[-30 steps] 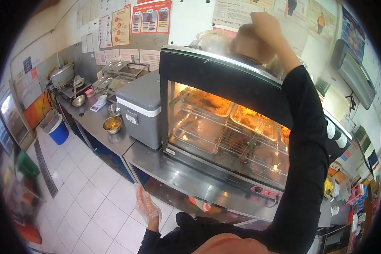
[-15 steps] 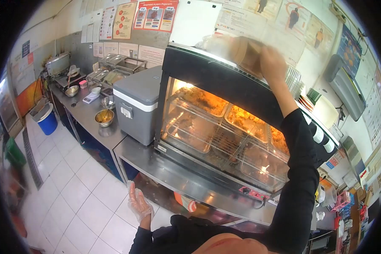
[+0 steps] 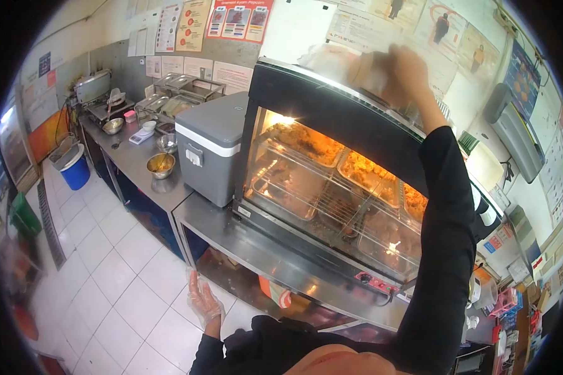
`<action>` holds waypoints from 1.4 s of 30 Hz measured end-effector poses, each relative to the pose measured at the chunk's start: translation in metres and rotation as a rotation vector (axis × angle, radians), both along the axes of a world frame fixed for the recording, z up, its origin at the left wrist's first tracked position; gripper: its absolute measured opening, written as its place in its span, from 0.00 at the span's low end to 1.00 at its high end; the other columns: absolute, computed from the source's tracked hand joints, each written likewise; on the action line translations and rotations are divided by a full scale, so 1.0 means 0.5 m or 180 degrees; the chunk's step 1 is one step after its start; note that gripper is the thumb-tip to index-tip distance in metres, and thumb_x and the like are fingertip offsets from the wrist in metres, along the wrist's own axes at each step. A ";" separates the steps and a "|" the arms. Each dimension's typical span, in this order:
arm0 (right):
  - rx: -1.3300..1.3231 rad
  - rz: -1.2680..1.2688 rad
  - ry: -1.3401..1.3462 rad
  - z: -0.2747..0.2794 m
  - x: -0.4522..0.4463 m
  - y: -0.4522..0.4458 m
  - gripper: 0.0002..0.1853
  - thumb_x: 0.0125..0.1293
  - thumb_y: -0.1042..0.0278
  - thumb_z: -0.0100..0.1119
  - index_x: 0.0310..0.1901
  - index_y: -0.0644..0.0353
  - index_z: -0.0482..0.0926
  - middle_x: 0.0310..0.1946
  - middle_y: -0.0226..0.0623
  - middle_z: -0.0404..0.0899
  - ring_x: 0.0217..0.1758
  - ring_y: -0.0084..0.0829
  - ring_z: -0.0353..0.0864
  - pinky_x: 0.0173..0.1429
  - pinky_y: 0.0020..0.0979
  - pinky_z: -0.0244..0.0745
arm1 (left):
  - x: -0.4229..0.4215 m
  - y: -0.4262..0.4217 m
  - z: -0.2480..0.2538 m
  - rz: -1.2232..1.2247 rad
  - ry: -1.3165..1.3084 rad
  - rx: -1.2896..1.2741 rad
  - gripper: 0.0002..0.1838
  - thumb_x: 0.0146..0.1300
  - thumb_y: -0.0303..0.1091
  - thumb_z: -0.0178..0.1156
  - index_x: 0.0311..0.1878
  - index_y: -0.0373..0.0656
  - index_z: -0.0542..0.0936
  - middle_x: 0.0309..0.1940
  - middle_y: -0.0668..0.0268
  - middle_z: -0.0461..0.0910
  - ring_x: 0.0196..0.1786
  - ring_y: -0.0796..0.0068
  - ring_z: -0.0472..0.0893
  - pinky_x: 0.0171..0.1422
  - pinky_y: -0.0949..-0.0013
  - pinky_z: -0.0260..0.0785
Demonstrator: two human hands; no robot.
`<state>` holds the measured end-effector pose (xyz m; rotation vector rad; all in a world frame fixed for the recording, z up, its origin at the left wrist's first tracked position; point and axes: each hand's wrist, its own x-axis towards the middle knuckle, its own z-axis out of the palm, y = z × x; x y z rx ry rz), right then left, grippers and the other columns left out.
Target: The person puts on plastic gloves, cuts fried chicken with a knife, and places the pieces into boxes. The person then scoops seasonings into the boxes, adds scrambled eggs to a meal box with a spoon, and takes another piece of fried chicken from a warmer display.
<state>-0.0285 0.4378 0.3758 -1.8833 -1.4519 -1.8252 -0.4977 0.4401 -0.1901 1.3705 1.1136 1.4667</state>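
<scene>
My right hand point(image 3: 410, 74), blurred by motion, is raised over the top of a black glass-fronted food warmer point(image 3: 319, 94). Its bent fingers grip a brown paper or cardboard piece point(image 3: 374, 74), whose exact kind is smeared. Beside that piece lies clear plastic wrapping point(image 3: 328, 57). Low in front of the counter hangs my left hand point(image 3: 204, 302) in a clear plastic glove, fingers apart, holding nothing. Behind the warmer's glass are trays of golden fried food point(image 3: 369, 175) and wire racks point(image 3: 338, 203).
A grey cooler box point(image 3: 209, 147) stands left of the warmer on the steel counter point(image 3: 263, 250). Farther left are a metal bowl with yellow contents point(image 3: 161, 165), a small scale point(image 3: 141, 136) and a blue bin point(image 3: 74, 172) on the tiled floor.
My right hand has shifted slightly right and up along the warmer's top, with the brown piece beside it. The view has turned a little; my left hand stays low and open.
</scene>
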 end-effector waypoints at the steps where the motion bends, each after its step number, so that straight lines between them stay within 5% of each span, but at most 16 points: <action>1: -0.0139 -0.0001 -0.0043 0.011 0.002 0.001 0.07 0.57 0.78 0.55 0.37 0.57 0.76 0.34 0.44 0.80 0.39 0.48 0.82 0.41 0.48 0.75 | -0.003 -0.002 0.001 0.0010 0.0007 0.0000 0.25 0.69 0.29 0.50 0.68 0.34 0.66 0.67 0.54 0.69 0.72 0.62 0.65 0.77 0.62 0.48; 20: -0.0361 0.0129 -0.0480 0.009 -0.051 -0.012 0.07 0.56 0.80 0.54 0.35 0.58 0.75 0.37 0.40 0.77 0.40 0.45 0.81 0.41 0.43 0.76 | -0.005 0.002 0.004 0.0050 0.0267 -0.0018 0.25 0.66 0.27 0.50 0.67 0.34 0.68 0.66 0.54 0.70 0.71 0.61 0.66 0.77 0.62 0.49; 41: -0.0834 -0.0048 0.0389 0.103 -0.065 -0.029 0.14 0.51 0.80 0.58 0.40 0.53 0.78 0.34 0.45 0.82 0.41 0.49 0.82 0.43 0.45 0.76 | -0.001 -0.014 0.016 -0.0169 0.0373 -0.0004 0.27 0.62 0.20 0.47 0.67 0.33 0.67 0.66 0.54 0.69 0.72 0.61 0.64 0.78 0.62 0.47; 42: -0.0816 -0.0008 0.0180 0.112 -0.074 -0.039 0.13 0.56 0.77 0.54 0.43 0.52 0.79 0.36 0.44 0.82 0.41 0.48 0.82 0.43 0.44 0.77 | 0.000 -0.014 0.017 -0.0150 0.0339 -0.0013 0.27 0.62 0.20 0.47 0.67 0.33 0.67 0.66 0.53 0.70 0.72 0.61 0.65 0.78 0.62 0.47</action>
